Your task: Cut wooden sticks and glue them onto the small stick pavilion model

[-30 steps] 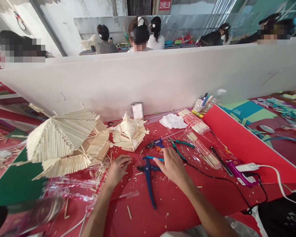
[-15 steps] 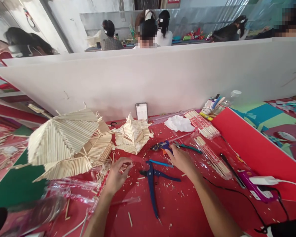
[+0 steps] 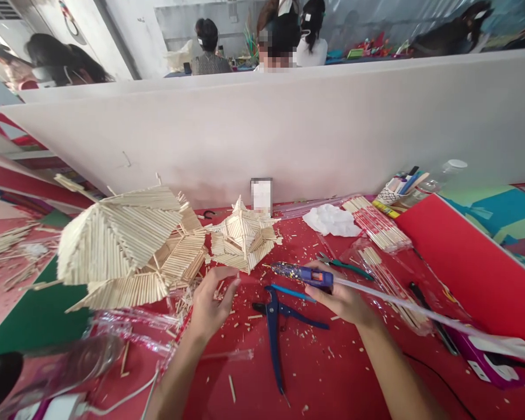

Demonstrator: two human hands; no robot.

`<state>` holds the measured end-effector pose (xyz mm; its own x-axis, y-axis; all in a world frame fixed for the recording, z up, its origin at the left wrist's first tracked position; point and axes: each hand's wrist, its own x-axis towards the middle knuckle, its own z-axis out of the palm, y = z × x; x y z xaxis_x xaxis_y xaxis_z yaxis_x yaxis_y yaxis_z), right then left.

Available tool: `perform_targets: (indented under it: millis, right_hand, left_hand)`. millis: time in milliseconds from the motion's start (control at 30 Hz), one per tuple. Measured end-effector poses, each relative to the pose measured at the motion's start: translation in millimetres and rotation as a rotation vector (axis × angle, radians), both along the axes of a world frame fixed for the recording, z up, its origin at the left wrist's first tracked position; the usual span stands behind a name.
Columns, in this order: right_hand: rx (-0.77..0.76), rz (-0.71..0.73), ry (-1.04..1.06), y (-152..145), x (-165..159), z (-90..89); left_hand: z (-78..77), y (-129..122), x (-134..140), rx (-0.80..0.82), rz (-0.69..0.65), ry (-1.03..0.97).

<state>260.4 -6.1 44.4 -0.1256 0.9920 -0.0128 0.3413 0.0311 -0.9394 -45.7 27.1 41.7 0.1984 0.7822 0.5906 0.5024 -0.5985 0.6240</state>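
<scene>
In my right hand (image 3: 339, 297) is a blue glue gun (image 3: 304, 273), its nozzle pointing left and a long translucent glue stick (image 3: 394, 306) trailing from its back end. My left hand (image 3: 212, 300) is held with fingers curved and the thumb apart, and I see nothing in it. Just beyond its fingertips stands a small pointed roof model (image 3: 244, 236) built of thin wooden sticks. To the left rests a larger stick roof model (image 3: 120, 236). Between my hands lie blue-handled cutters (image 3: 272, 332) and a light-blue strip (image 3: 293, 291).
Green-handled pliers (image 3: 354, 268), packs of wooden sticks (image 3: 378, 224) and crumpled white tissue (image 3: 331, 220) lie at the right. A red board (image 3: 468, 262) and purple power strip (image 3: 485, 356) are farther right. A white partition (image 3: 227, 134) crosses the back, with people beyond. Stick scraps litter the red table.
My right hand has picked up the glue gun from the table and turned it, with the glue stick now showing behind. The left hand's thumb and fingers have straightened somewhat. The view has shifted slightly.
</scene>
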Motion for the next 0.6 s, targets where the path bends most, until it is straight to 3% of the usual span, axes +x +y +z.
perform_targets:
  millis: [267,600]
  right_hand:
    - [0.036,0.169,-0.215,32,-9,42.6]
    - [0.010,0.226,-0.324,49,-28,47.9]
  left_hand:
    - [-11.6,5,4,-0.040,0.038,-0.010]
    - [-19.6,2,0,-0.033,0.025,-0.002]
